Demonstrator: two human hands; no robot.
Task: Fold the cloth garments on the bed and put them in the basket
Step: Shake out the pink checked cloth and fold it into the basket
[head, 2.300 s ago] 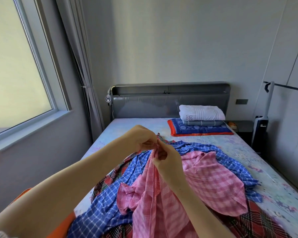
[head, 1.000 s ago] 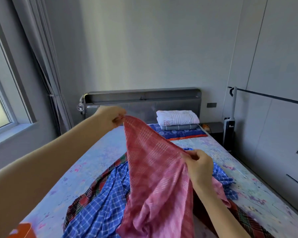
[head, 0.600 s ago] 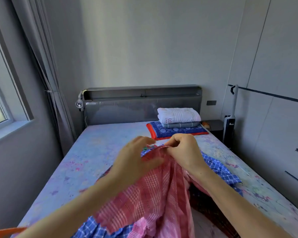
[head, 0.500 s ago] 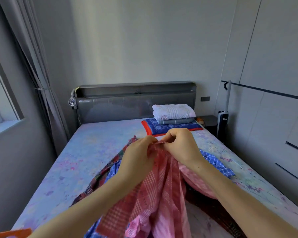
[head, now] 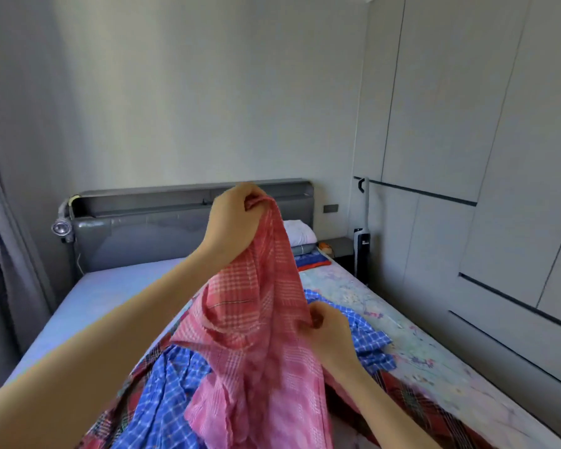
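A pink checked shirt hung above the bed, held up by both hands. The left hand gripped its top edge high up; the right hand pinched its right edge lower down. Beneath lay a blue checked garment and a red plaid garment.

Left hand raised, right hand lower, fingers curled
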